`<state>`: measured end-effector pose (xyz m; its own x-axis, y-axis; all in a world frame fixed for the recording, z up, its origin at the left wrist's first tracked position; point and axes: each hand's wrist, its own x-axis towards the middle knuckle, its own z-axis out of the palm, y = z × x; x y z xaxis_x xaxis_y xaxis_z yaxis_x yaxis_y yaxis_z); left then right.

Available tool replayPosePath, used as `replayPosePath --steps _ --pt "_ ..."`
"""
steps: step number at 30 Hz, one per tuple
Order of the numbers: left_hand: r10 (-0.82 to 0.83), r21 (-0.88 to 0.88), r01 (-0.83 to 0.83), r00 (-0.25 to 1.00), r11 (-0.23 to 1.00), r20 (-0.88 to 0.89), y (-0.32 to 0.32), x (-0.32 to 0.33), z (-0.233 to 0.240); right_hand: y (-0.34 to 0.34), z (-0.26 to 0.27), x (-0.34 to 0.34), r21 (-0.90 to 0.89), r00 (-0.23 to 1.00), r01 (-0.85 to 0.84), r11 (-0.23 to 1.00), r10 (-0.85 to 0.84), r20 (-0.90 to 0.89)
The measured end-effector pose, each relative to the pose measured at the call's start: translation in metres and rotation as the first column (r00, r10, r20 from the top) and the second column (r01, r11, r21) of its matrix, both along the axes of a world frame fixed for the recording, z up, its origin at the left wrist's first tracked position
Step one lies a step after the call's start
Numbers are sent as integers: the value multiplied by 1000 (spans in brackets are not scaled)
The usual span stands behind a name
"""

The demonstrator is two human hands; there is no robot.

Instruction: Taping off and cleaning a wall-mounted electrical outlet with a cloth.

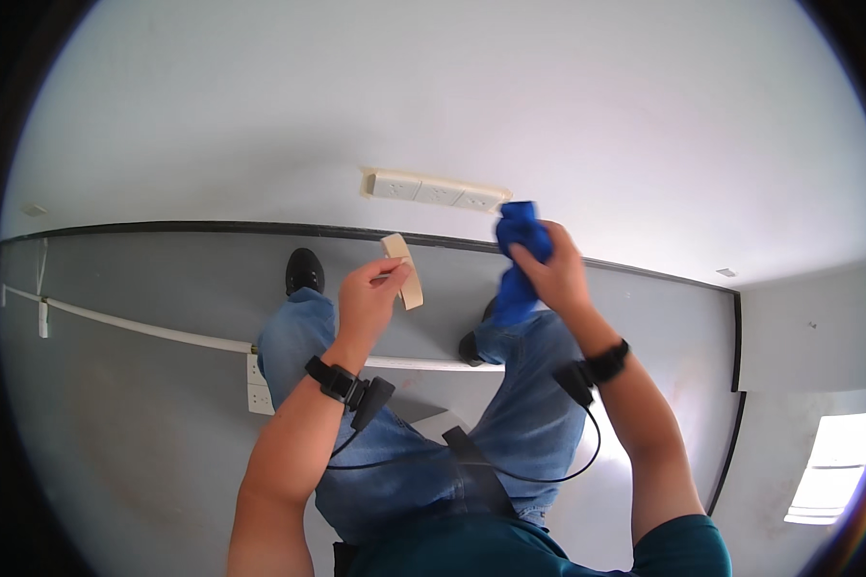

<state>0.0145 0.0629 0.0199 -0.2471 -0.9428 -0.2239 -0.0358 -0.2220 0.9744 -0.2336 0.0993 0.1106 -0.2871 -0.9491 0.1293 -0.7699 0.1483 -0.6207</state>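
Observation:
Between its thumb and fingers, my left hand [377, 296] pinches a roll of cream masking tape [404, 274], seen nearly edge-on over the grey floor. To the right, my right hand [554, 263] grips a bunched blue cloth [521, 249] whose lower end hangs down over my right knee. Just above the cloth, a row of wall sockets [436, 192] on the pale wall has masking tape around its edges. The cloth and right hand are slightly blurred.
A dark skirting strip [317, 231] runs along the foot of the wall. Behind my legs a white conduit [151, 329] crosses the floor, with a white socket block [260, 386] beside it. My black shoes [304, 271] stand near the wall. Cables hang between my wrist straps.

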Motion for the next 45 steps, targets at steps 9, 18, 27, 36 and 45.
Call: replayPosePath --steps 9,18,27,36,45 --pt "552 128 -537 797 833 -244 -9 14 -1 -122 -189 83 268 956 123 956 -187 225" --pt "584 147 -567 761 810 -282 -18 16 4 -170 -211 132 252 393 488 836 -468 792" --pt "646 153 -636 690 757 -326 -17 14 4 -117 -214 28 263 222 778 570 -642 734" --pt "617 166 -596 742 786 -261 -16 15 2 -137 -249 90 355 397 355 865 -483 781" --pt "616 148 -599 747 787 -251 -15 19 5 -162 -248 95 313 324 578 754 -564 760"
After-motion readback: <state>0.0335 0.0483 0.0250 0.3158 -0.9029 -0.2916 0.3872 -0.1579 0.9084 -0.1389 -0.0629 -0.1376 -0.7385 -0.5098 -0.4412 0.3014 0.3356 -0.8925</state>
